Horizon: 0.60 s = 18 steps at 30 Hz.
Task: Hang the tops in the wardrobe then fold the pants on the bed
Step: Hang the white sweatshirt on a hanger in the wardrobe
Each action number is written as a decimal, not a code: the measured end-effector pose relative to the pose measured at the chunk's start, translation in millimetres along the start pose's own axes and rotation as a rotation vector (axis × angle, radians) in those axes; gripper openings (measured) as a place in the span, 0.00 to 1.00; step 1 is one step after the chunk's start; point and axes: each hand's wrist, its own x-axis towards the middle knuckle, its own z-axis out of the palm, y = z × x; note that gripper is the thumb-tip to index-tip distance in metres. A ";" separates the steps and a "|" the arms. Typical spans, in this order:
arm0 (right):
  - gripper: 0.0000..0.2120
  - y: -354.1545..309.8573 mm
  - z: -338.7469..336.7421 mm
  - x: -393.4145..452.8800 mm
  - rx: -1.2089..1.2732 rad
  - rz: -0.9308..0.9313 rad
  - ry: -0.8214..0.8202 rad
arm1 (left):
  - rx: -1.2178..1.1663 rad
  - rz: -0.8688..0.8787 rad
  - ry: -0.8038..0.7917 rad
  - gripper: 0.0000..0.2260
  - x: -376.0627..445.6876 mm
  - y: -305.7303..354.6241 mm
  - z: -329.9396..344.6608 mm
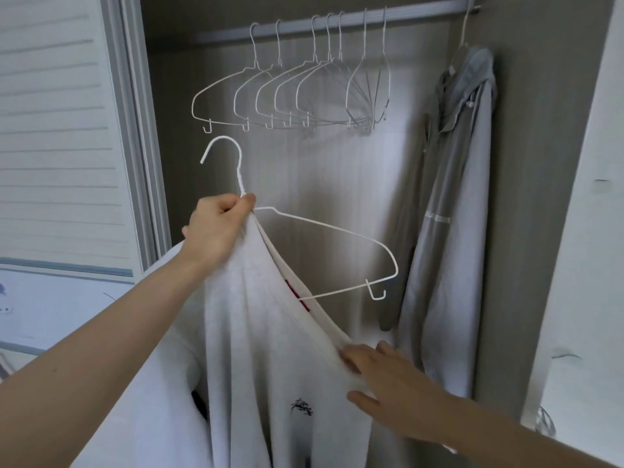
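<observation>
Wardrobe (209, 96) stood open. White top (270, 349) hung below rail (337, 20), half on hanger (324, 228). Grey garment (452, 214) hung at rail's right end; empty hangers (287, 92) along rail. Left hand (219, 224) fingers pinched hanger neck and top. Right hand (381, 383) fingers gripped top's collar.

Slatted white panel (57, 130) left of opening.
</observation>
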 end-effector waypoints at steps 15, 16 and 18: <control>0.08 51.8 -96.5 16.8 0.057 -0.147 -0.015 | 0.296 0.006 -0.057 0.21 -9.6 -18.9 5.2; 0.08 47.2 -98.4 20.0 0.075 -0.135 0.031 | 0.325 0.026 -0.052 0.21 -12.6 -15.7 10.0; 0.11 34.5 -100.0 26.1 0.131 -0.119 0.186 | 0.380 0.063 -0.030 0.20 -18.0 -8.7 19.2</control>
